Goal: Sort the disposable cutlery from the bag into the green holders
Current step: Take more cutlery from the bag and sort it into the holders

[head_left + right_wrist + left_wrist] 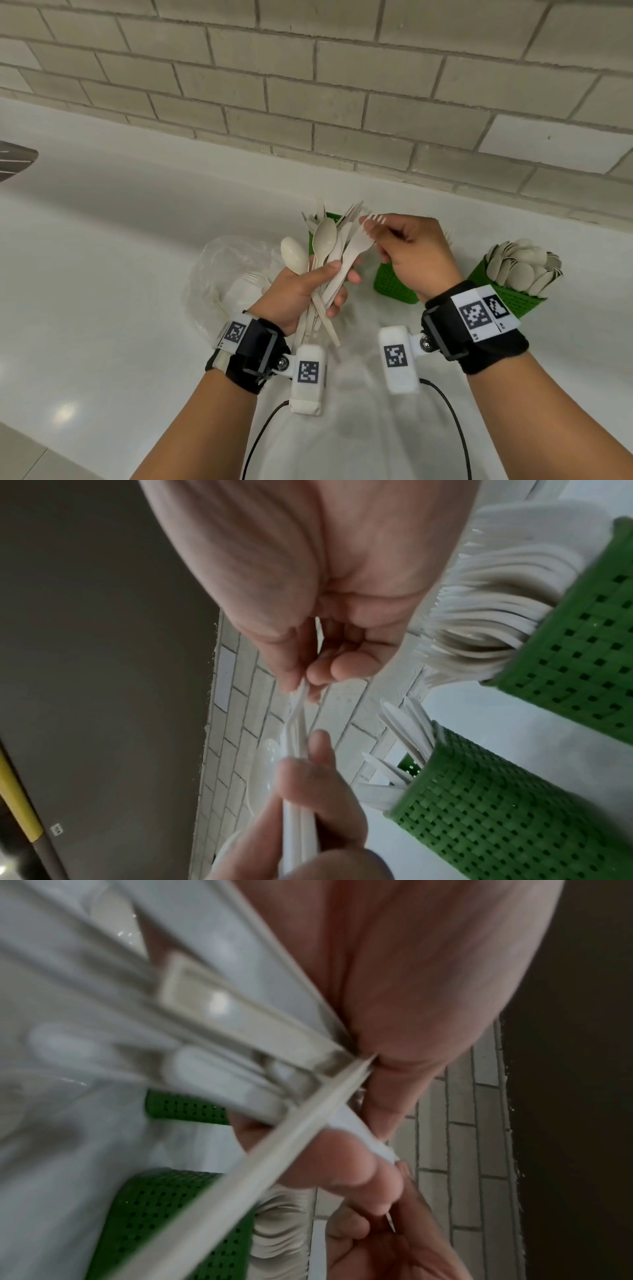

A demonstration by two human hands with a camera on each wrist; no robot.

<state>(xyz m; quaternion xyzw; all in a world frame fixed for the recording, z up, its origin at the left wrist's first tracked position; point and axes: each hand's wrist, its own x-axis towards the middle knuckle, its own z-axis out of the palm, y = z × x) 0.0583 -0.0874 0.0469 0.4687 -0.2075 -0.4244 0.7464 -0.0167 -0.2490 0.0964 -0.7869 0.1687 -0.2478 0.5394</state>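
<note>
The white counter (102,257) ran under a grey brick wall (308,68), and on it, behind my hands, lay the clear plastic bag (219,274) with a few pieces left inside. Three green holders stood to its right: the far holder (329,219) bristling with forks, the middle holder (394,284) with knives and partly hidden by my wrist, and the right holder (513,298) packed with spoons. My left hand (301,294) was clenched around a mixed bundle of cutlery (325,274), handles fanning out below my palm, spoon bowls and fork heads above it. My right hand (411,253) was drawn up to the top of that bundle, its fingers (373,226) pinching the head of one fork (363,240) whose handle was lodged among the rest. I judged I was teasing that fork free for the far holder. The trouble I saw: the handles crossed each other loosely in my left fist, so a sharp tug could drag a neighbour out with it and spill pieces onto the counter. Held only by its tines, the fork could also twist or slip from my fingers, or end up in the wrong holder.
</note>
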